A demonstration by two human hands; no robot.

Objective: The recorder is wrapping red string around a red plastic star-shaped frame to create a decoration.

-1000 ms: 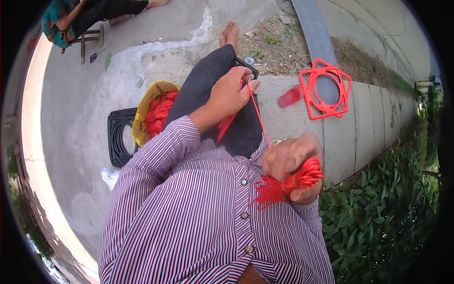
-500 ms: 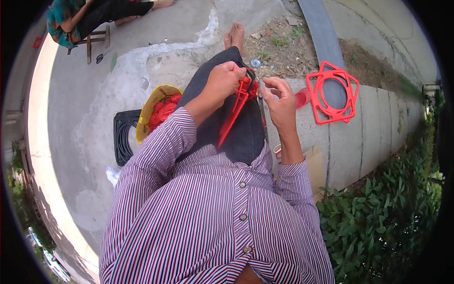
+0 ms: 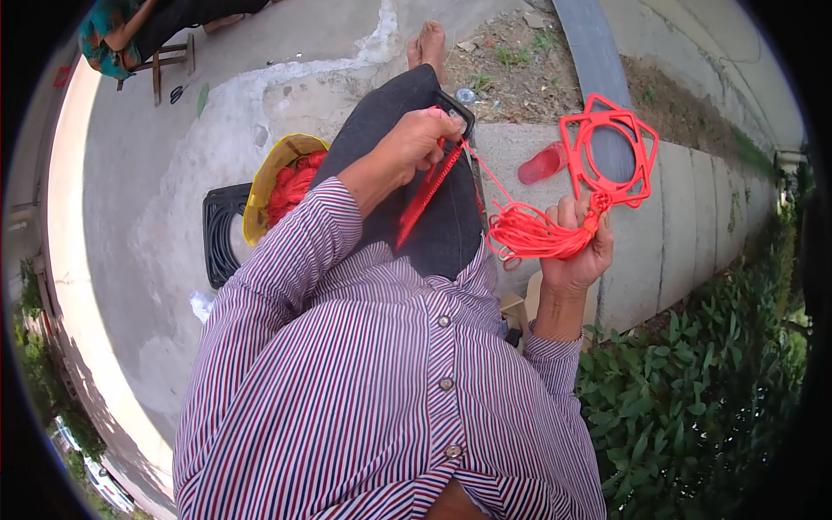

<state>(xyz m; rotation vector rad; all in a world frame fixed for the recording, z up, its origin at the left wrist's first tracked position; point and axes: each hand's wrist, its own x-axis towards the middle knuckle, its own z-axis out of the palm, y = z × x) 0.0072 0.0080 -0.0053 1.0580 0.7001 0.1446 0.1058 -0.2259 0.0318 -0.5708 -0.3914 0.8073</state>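
Outdoor yard point(image 3: 342, 91) — concrete ground point(image 3: 143, 225), leafy bushes point(image 3: 676, 407)

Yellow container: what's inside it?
Red cord shows inside the yellow container. Whatever lies beneath the cord is covered, and the dark-trousered leg hides the container's right edge.

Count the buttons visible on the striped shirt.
3: the upper button, the middle button and the lowest button, down the front of the striped shirt; others may be hidden.
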